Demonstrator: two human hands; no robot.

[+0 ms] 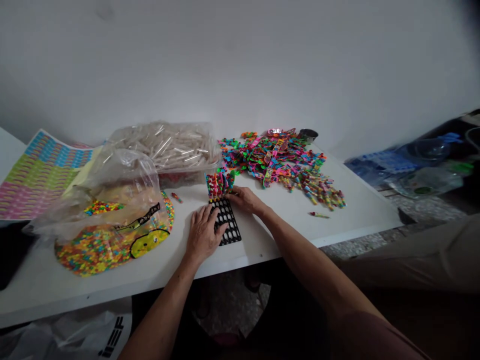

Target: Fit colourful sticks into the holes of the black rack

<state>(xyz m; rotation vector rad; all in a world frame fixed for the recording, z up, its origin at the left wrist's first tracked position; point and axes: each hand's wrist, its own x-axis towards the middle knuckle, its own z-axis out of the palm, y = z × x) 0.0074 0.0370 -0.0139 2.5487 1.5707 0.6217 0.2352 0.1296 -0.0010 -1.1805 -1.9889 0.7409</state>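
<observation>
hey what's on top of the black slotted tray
Colourful pieces stand at the far end of the black slotted tray. Your left hand lies over its left side, hiding slots beneath.

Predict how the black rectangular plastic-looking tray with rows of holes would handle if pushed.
The tray is probably stiff, since it lies flat and straight-edged. Its many openings suggest it's light for its size. The multicoloured small items clustered upright at its far end might wobble or tip.

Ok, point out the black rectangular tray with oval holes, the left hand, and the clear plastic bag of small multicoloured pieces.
Black rectangular tray [234, 220]: head view, right rim.
Left hand [203, 233]: head view, back of the hand.
Clear plastic bag [147, 244]: head view, yellow print on its wall.
</observation>
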